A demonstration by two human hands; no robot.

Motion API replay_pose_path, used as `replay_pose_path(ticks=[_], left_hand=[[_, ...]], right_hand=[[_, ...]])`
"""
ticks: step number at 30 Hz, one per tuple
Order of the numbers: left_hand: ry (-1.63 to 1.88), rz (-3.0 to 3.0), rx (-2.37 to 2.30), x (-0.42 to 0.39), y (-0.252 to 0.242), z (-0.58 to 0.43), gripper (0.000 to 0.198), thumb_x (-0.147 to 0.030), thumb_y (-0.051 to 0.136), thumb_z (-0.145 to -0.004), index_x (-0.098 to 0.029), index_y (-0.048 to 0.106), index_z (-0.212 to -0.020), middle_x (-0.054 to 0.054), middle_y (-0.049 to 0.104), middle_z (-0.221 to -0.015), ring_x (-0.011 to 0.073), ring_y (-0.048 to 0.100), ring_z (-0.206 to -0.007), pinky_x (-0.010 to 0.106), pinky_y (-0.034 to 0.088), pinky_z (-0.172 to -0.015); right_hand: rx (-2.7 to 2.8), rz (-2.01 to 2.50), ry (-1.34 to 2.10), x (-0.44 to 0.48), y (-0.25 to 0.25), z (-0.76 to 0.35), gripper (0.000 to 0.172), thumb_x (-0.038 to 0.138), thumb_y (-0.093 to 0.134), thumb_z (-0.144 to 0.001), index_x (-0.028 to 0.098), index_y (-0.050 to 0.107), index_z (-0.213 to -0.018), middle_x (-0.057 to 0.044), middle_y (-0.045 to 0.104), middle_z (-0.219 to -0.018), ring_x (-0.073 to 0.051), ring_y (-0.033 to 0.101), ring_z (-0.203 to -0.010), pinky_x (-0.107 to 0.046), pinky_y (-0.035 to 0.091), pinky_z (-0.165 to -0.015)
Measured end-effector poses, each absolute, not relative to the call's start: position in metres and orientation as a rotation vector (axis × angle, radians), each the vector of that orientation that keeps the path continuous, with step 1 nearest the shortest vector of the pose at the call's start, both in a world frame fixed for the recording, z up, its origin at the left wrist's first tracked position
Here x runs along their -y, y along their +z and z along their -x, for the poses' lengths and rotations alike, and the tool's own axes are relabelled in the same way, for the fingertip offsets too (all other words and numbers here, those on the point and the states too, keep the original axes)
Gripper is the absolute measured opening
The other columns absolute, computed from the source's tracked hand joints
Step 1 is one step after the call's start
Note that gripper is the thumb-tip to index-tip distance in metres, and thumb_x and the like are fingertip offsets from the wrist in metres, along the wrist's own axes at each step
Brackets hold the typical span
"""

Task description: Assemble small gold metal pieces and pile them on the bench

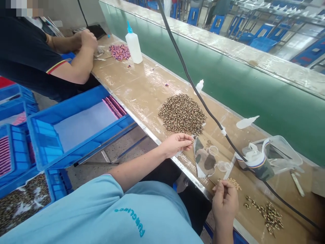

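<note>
My left hand (178, 145) is at the near side of a big heap of small gold-and-black curved pieces (182, 114). Its thumb and fingertips pinch one small gold-and-black piece (192, 141). Close to the table edge, my right hand (225, 199) is closed with thumb against fingers; whatever it grips is hidden or too small to make out. Small tan pieces (234, 183) lie just beyond it. Between my hands are a camouflage-patterned scrap (205, 159) and a small clear round dish (223, 166). Right of my right hand lies a smaller gold-and-black cluster (273, 216).
A black cable (188, 74) hangs across the table (152, 84). A white bottle (134, 47) and pink-purple pieces (120, 52) stand near a co-worker's hands (87, 40). Blue trays (76, 122) are at the left. A camouflage cup (261, 166) and clear plastic box (285, 150) sit right.
</note>
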State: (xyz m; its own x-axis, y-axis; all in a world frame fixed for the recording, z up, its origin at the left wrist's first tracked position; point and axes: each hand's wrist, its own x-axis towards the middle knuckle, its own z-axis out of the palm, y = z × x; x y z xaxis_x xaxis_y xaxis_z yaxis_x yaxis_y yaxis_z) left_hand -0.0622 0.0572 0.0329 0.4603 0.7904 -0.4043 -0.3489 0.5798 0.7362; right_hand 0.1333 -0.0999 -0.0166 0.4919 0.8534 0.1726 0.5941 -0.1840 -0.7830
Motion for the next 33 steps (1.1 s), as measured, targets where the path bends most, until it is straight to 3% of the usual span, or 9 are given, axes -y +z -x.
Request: replay_pose_path(ticks=[10,17,23,29,33], left_hand=[[0.613,-0.592,-0.69,-0.027,0.035,0.034,0.024,-0.018,0.076,-0.063,-0.01,0.061,-0.079,-0.003,0.061,-0.064,0.0047,0.056,-0.054,0.021,0.045,-0.06],[0.566,-0.692,-0.672,-0.014,0.031,0.022,0.029,-0.026,0.078,-0.06,-0.011,0.063,-0.079,-0.003,0.061,-0.064,0.005,0.056,-0.054,0.021,0.045,-0.061],[0.546,-0.792,-0.67,-0.009,0.017,0.02,0.033,-0.036,0.076,-0.063,-0.011,0.062,-0.079,0.001,0.066,-0.065,0.01,0.061,-0.061,0.025,0.048,-0.067],[0.522,-0.839,-0.635,-0.009,0.008,0.022,0.032,-0.036,0.072,-0.068,-0.011,0.062,-0.084,0.002,0.066,-0.066,0.0093,0.061,-0.061,0.024,0.048,-0.064],[0.512,-0.824,-0.605,-0.01,0.01,0.022,0.029,-0.032,0.072,-0.069,-0.011,0.06,-0.084,0.001,0.065,-0.065,0.0082,0.06,-0.061,0.023,0.048,-0.065]], right_hand=[[1.121,1.86,0.47,0.097,-0.004,-0.126,0.033,0.051,0.043,-0.085,0.018,0.049,-0.083,0.003,0.05,-0.061,-0.011,0.046,-0.052,-0.026,0.037,-0.054],[1.053,1.838,0.515,0.097,-0.004,-0.124,0.031,0.05,0.044,-0.085,0.019,0.047,-0.084,0.003,0.048,-0.061,-0.011,0.045,-0.052,-0.026,0.038,-0.053],[1.088,1.824,0.54,0.096,0.002,-0.128,0.026,0.045,0.043,-0.087,0.019,0.048,-0.083,0.004,0.047,-0.062,-0.011,0.045,-0.054,-0.026,0.038,-0.056],[1.116,1.909,0.487,0.09,0.018,-0.145,0.026,0.045,0.047,-0.084,0.019,0.049,-0.081,0.001,0.051,-0.07,-0.013,0.049,-0.065,-0.028,0.04,-0.064],[1.039,1.886,0.688,0.085,0.029,-0.146,0.028,0.048,0.046,-0.083,0.02,0.047,-0.079,0.004,0.045,-0.063,-0.011,0.044,-0.058,-0.025,0.037,-0.056]])
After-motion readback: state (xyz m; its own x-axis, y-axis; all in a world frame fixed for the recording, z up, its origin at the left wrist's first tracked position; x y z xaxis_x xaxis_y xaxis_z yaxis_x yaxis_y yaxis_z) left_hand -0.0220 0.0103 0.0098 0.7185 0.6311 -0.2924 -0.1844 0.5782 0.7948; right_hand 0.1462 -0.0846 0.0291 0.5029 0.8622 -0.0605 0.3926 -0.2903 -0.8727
